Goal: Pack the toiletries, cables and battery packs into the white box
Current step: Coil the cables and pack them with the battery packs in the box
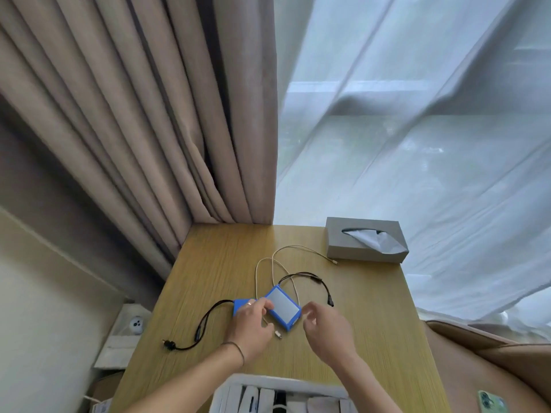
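Two blue battery packs lie on the wooden table. The right battery pack (282, 307) shows a grey face and trails a black lead (310, 277). My left hand (252, 323) partly covers the left battery pack (241, 304), whose black lead (205, 323) curls to the left. My left hand's fingers curl at the right pack's left edge. My right hand (323, 324) hovers just right of that pack with curled fingers, holding nothing. A white cable (272, 265) loops behind the packs. The white box (238, 383) sits at the near edge with several white items inside.
A grey tissue box (362, 244) stands at the table's far right corner. Curtains hang behind the table (372, 338). A green phone (492, 402) lies on the brown seat at the lower right. A white bag sits on the floor at the left.
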{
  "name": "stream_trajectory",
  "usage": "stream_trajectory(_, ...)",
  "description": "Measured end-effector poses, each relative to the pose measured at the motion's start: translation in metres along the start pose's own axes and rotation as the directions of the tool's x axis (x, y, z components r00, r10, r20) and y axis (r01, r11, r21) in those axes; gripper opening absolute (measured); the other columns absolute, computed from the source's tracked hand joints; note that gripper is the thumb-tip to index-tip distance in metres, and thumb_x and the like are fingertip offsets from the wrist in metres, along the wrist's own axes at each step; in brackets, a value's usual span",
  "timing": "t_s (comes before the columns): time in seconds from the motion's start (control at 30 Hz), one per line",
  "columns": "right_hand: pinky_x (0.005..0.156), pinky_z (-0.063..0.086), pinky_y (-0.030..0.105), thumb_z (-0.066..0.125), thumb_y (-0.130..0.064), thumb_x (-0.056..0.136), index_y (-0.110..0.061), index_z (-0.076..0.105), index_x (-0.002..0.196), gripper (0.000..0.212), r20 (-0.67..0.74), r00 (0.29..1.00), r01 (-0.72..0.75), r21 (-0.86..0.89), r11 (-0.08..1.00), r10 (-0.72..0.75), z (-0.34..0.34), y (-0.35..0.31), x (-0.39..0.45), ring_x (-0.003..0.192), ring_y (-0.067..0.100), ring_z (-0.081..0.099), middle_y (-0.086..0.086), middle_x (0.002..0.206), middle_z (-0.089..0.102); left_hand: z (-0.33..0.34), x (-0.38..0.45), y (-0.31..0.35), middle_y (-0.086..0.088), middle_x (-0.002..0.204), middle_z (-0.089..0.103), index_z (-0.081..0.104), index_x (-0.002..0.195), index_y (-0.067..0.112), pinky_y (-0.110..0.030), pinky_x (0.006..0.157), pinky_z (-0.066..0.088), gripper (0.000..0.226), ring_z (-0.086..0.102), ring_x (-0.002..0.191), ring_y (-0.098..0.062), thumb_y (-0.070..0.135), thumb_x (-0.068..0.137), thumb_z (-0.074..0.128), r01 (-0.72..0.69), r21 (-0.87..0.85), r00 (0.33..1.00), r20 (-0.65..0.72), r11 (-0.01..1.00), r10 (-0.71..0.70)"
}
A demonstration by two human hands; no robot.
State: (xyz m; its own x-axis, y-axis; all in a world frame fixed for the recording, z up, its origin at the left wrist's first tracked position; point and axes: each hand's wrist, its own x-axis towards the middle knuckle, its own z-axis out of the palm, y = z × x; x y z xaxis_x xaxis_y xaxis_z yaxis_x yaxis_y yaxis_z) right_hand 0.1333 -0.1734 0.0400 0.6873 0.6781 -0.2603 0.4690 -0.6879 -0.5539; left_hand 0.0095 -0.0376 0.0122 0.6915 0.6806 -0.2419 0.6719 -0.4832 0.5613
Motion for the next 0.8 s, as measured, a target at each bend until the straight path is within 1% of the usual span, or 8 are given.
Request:
stream_trajectory(0.1, 0.078, 0.052, 0.028, 0.047, -0.020, 0.095, -0.029, 0.067, 0.118, 0.032, 0.028, 0.999, -0.042, 0.006, 0.999, 0.042, 0.001, 0.005, 0.019, 0.101, 0.013, 0.064, -0.007, 0.113, 0.071, 0.018, 0.025, 0.011, 0.006, 0.118, 0.050, 0.052, 0.113, 0.032, -0.033, 0.091, 0.048, 0.033, 0.047, 0.117, -0.015, 0.030, 0.082, 0.063, 0.045, 0.135, 0.998, 0.032, 0.990, -0.050)
stream_trajectory(0.17, 0.073, 0.051, 0.028, 0.048, -0.018, 0.093, -0.027, 0.069, 0.115, 0.032, 0.062, 0.996, -0.064, 0.062, 0.996, 0.060, 0.004, 0.011, 0.028, 0.096, 0.012, 0.066, -0.007, 0.110, 0.073, 0.029, 0.042, 0.017, 0.003, 0.128, 0.043, 0.045, 0.128, 0.031, -0.035, 0.094, 0.047, 0.052, 0.041, 0.125, -0.019, 0.037, 0.081, 0.065, 0.077, 0.194, 0.993, 0.072, 0.978, -0.092)
stream_trajectory(0.27, 0.074, 0.053, 0.029, 0.050, -0.018, 0.092, -0.027, 0.072, 0.108, 0.028, 0.076, 0.994, -0.085, 0.135, 0.987, 0.075, 0.004, 0.021, 0.035, 0.089, 0.011, 0.066, -0.010, 0.098, 0.072, 0.047, 0.066, 0.021, -0.002, 0.146, 0.030, 0.024, 0.150, 0.029, -0.039, 0.102, 0.044, 0.093, 0.031, 0.136, -0.023, 0.051, 0.073, 0.070, 0.118, 0.256, 0.980, 0.126, 0.959, -0.154)
stream_trajectory(0.4, 0.070, 0.049, 0.020, 0.052, -0.023, 0.096, -0.026, 0.071, 0.107, 0.023, 0.041, 0.997, -0.066, 0.195, 0.979, 0.059, 0.004, 0.040, 0.037, 0.082, 0.001, 0.060, -0.017, 0.085, 0.061, 0.069, 0.086, 0.014, -0.008, 0.160, 0.017, 0.007, 0.156, 0.029, -0.044, 0.109, 0.040, 0.119, 0.025, 0.144, -0.028, 0.060, 0.064, 0.075, 0.140, 0.332, 0.961, 0.180, 0.933, -0.208)
stream_trajectory(0.5, 0.077, 0.051, 0.021, 0.053, -0.023, 0.096, -0.026, 0.071, 0.109, 0.022, 0.034, 0.998, -0.053, 0.207, 0.977, 0.047, 0.002, 0.051, 0.036, 0.090, 0.001, 0.062, -0.015, 0.095, 0.066, 0.082, 0.095, 0.010, -0.008, 0.155, 0.024, 0.009, 0.156, 0.030, -0.041, 0.107, 0.041, 0.119, 0.031, 0.139, -0.028, 0.054, 0.063, 0.080, 0.130, 0.379, 0.969, 0.146, 0.916, -0.198)
stream_trajectory(0.57, 0.077, 0.049, 0.018, 0.053, -0.023, 0.096, -0.027, 0.072, 0.110, 0.023, 0.033, 0.999, -0.044, 0.206, 0.978, 0.038, 0.001, 0.055, 0.037, 0.091, 0.001, 0.062, -0.015, 0.098, 0.067, 0.085, 0.099, 0.010, -0.006, 0.148, 0.029, 0.016, 0.153, 0.031, -0.040, 0.101, 0.043, 0.113, 0.034, 0.133, -0.026, 0.048, 0.062, 0.080, 0.137, 0.367, 0.973, 0.125, 0.920, -0.194)
stream_trajectory(0.7, 0.075, 0.049, 0.016, 0.053, -0.023, 0.097, -0.029, 0.073, 0.109, 0.024, 0.000, 1.000, -0.015, 0.223, 0.975, 0.015, -0.004, 0.057, 0.040, 0.092, -0.001, 0.062, -0.015, 0.101, 0.069, 0.080, 0.096, 0.012, 0.001, 0.133, 0.034, 0.030, 0.139, 0.037, -0.037, 0.090, 0.048, 0.094, 0.038, 0.122, -0.022, 0.045, 0.058, 0.078, 0.104, 0.285, 0.983, 0.117, 0.953, -0.143)
stream_trajectory(0.8, 0.080, 0.052, 0.019, 0.054, -0.024, 0.098, -0.029, 0.073, 0.109, 0.022, -0.039, 0.999, 0.040, 0.226, 0.973, -0.032, -0.009, 0.054, 0.042, 0.094, -0.002, 0.062, -0.017, 0.101, 0.070, 0.070, 0.084, 0.012, 0.009, 0.129, 0.032, 0.031, 0.133, 0.040, -0.037, 0.088, 0.052, 0.089, 0.041, 0.118, -0.018, 0.049, 0.057, 0.075, 0.028, 0.211, 0.992, 0.115, 0.977, -0.053)
